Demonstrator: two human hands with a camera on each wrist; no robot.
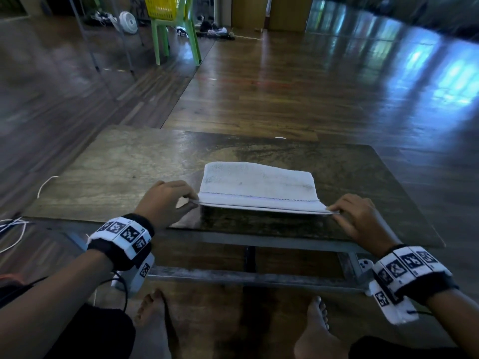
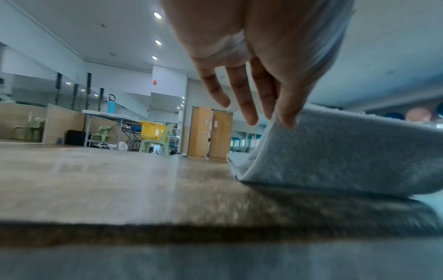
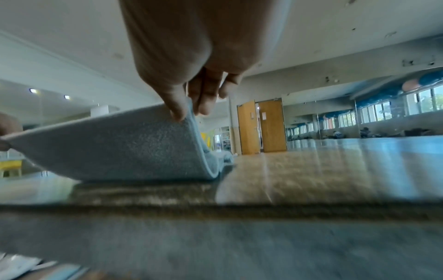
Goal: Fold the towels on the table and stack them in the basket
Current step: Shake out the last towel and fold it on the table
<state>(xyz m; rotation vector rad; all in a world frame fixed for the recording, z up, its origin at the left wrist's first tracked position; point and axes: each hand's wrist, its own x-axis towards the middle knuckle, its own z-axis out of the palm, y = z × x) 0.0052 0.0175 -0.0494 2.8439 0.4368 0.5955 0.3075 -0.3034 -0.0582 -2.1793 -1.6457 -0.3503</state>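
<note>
A pale grey towel [image 1: 259, 186] lies folded on the dark wooden table [image 1: 116, 172], its near edge lifted off the surface. My left hand [image 1: 193, 199] pinches the near left corner, and my right hand [image 1: 334, 211] pinches the near right corner. The left wrist view has thumb and forefinger closed on the towel [image 2: 347, 151] edge, the other fingers [image 2: 242, 102] hanging straight. Seen from the right wrist, thumb and fingers clamp the towel [image 3: 134, 144] corner, which curves down to the table. A yellow basket [image 1: 163, 6] sits on a green chair far across the room.
The green chair [image 1: 178, 40] with the basket stands well beyond the table on the wooden floor. A white fan [image 1: 128, 22] and cables lie near it. White cords [image 1: 13, 231] trail at the table's left. My bare feet [image 1: 315, 330] are under the near table edge.
</note>
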